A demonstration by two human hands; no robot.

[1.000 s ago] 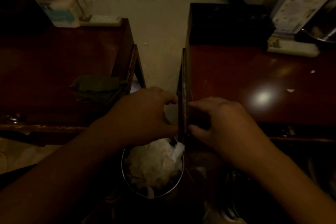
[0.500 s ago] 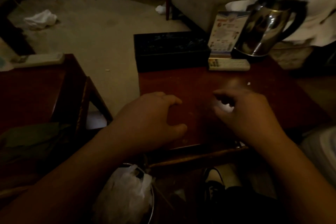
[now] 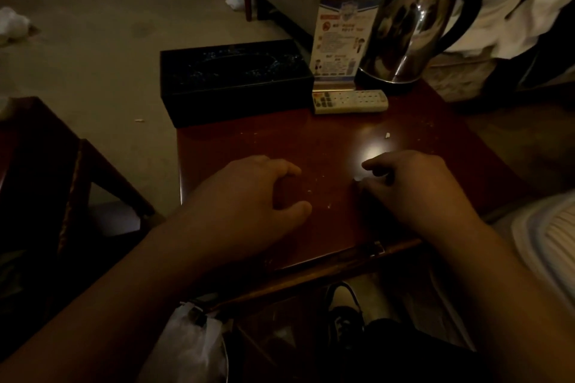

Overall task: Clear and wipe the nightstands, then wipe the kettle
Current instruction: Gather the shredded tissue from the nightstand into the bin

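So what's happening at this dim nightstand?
A person's left hand and right hand hover, fingers curled, over the crumb-strewn nightstand, holding nothing visible. The tissue box, remote, sign card and kettle are at the back, uncleared.

I see a dark red wooden nightstand [image 3: 342, 146], glossy and strewn with pale crumbs. A shiny steel kettle [image 3: 407, 31] with a black handle stands upright at its far right corner.

Left hand [image 3: 249, 199]: palm down, fingers loosely curled, thumb extended, holding nothing. Right hand [image 3: 413, 190]: palm down, fingers curled, fingertips pinched together; contents indiscernible. Both forearms extended forward.
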